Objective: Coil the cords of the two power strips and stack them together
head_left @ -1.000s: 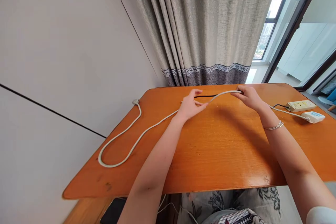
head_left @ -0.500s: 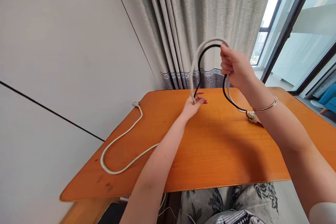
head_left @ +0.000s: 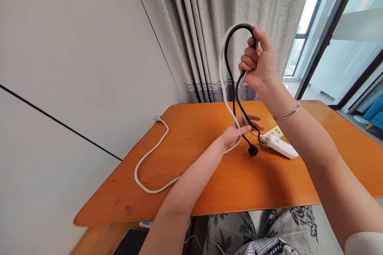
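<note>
Raised above the table, my right hand (head_left: 263,61) is closed around a white cable (head_left: 221,63) and a black cable (head_left: 226,53), bent together into a tall loop. Lower down, my left hand (head_left: 233,133) has the white cable between thumb and fingers, its fingertips extending past it. A black plug (head_left: 253,150) hangs at the black cable's end, just right of my left hand. The white cable's free end curves across the tabletop to a white plug (head_left: 157,118). By my right forearm lie white power strips (head_left: 281,146), partly hidden, where the cables lead.
The orange wooden table (head_left: 206,191) has a light wall (head_left: 74,67) along its left side and a grey curtain (head_left: 206,28) behind. Below the front edge are a dark flat object (head_left: 131,242), thin white wires and my patterned trousers (head_left: 230,229).
My right hand has risen and turned, making the loop taller. My left hand has moved right, the black plug now dangles free, and the white cable on the table has shifted right.
</note>
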Tool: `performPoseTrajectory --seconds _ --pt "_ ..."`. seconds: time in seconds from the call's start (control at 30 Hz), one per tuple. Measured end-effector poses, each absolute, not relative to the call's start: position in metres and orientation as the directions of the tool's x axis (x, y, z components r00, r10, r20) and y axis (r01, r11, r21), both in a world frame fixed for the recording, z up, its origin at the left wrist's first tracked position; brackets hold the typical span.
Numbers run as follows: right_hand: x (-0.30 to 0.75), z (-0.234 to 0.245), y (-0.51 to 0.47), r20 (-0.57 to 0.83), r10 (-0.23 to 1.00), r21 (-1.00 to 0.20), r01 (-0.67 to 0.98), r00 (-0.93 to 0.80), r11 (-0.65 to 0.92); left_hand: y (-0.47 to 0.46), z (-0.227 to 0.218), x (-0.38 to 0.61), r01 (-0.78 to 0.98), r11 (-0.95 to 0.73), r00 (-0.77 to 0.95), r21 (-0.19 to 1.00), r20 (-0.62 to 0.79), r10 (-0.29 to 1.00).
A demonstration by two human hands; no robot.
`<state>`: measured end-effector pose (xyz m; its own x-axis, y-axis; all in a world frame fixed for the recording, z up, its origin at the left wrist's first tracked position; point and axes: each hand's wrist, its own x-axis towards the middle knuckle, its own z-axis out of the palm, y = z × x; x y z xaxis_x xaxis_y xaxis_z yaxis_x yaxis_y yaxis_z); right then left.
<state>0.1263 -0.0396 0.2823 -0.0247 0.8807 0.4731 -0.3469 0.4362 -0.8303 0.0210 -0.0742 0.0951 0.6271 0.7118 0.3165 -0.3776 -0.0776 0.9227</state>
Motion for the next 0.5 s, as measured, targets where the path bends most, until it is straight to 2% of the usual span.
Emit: performPoseTrajectory --seconds 0.1,0.2,0.27,0.37,0.5 --pt "0.128 0.29 -0.049 0.383 0.923 -0.795 -0.5 0.026 0.344 -0.07 0.081 0.026 -0.243 -0.081 0.701 0.967 0.233 0.674" --pt "0.135 0.3 -0.061 0.272 0.959 -0.673 -0.698 0.074 0.245 -0.06 0.066 0.029 -0.117 -0.109 0.75 0.987 0.159 0.642" --pt "0.146 0.305 -0.064 0.266 0.959 -0.612 -0.751 0.1 0.248 -0.054 0.061 0.027 -0.076 -0.127 0.728 0.989 0.142 0.671" --pt "0.176 0.306 -0.061 0.304 0.942 -0.607 -0.733 0.143 0.307 -0.046 0.063 0.017 -0.042 -0.15 0.712 0.988 0.135 0.689" --pt "0.235 0.292 -0.051 0.317 0.948 -0.759 -0.592 0.028 0.271 -0.037 0.072 -0.009 0.026 -0.143 0.702 0.989 0.084 0.708"
